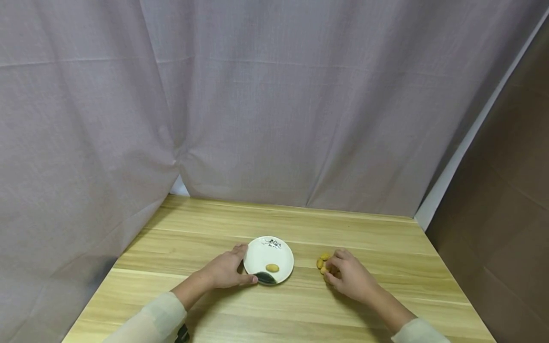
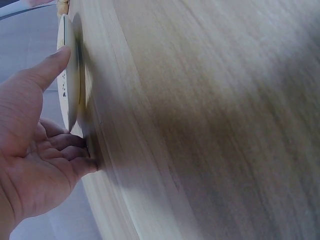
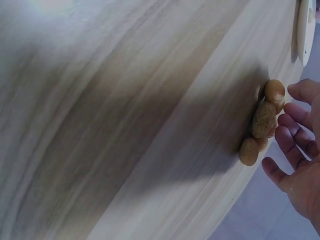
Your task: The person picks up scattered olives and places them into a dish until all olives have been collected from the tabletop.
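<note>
Head: lower centre, left hand point(image 1: 227, 270) grips plate point(image 1: 260, 257) edge, likely steadying it; one piece point(image 1: 272, 268) on it. Lower right, pieces point(image 1: 320, 263) clustered on bench point(image 1: 300, 314) by right hand point(image 1: 351, 277). Left wrist: thumb over rim, upper left. Right wrist: fingers loosely parted beside pieces, seemingly holding none.

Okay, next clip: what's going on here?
A person sits or stands at a wooden table, using both hands. The left hand holds the edge of a small white plate, thumb at its dark patch. One yellowish-brown oval piece lies on the plate. The right hand is at a cluster of similar pieces on the table, with no firm grip visible.
</note>
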{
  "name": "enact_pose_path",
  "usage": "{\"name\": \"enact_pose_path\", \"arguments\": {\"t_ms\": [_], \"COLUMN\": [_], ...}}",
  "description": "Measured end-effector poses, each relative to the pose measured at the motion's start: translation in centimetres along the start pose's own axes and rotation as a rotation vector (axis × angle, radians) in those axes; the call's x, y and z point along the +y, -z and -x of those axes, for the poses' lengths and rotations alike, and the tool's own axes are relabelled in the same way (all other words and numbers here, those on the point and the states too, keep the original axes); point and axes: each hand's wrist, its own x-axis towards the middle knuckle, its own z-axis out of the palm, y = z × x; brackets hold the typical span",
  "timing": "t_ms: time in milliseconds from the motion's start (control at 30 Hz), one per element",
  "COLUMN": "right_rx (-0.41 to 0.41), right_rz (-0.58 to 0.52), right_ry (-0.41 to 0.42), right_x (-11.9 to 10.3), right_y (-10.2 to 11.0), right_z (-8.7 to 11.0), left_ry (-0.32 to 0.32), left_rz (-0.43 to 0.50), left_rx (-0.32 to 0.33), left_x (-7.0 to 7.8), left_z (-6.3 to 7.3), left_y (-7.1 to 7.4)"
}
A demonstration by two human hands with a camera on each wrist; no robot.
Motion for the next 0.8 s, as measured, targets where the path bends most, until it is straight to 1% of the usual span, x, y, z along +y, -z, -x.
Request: {"name": "enact_pose_path", "arguments": {"t_ms": [167,467,633,700,800], "right_rx": [0.003,0.015,0.045,0.048,0.027], "right_rz": [0.011,0.024,0.035,0.045,0.063], "right_ry": [0.019,0.05,0.087,0.085,0.062], "right_x": [0.34,0.22,0.25,0.25,0.28], "right_y": [-0.14,0.04,-0.07,-0.14,-0.22], "right_z": [0.25,0.5,0.64,0.71,0.81], "left_ry": [-0.004,-0.006,0.0,-0.001,-0.001], "left_rz": [0.008,-0.001,-0.001,0.002,0.006], "left_rx": [0.001,0.0,-0.001,0.0,-0.001], "left_x": [0.02,0.04,0.09,0.11,0.1], "left_z": [0.08,0.03,0.06,0.07,0.07], "left_y": [0.01,0.07,0.1,0.1,0.05]}}
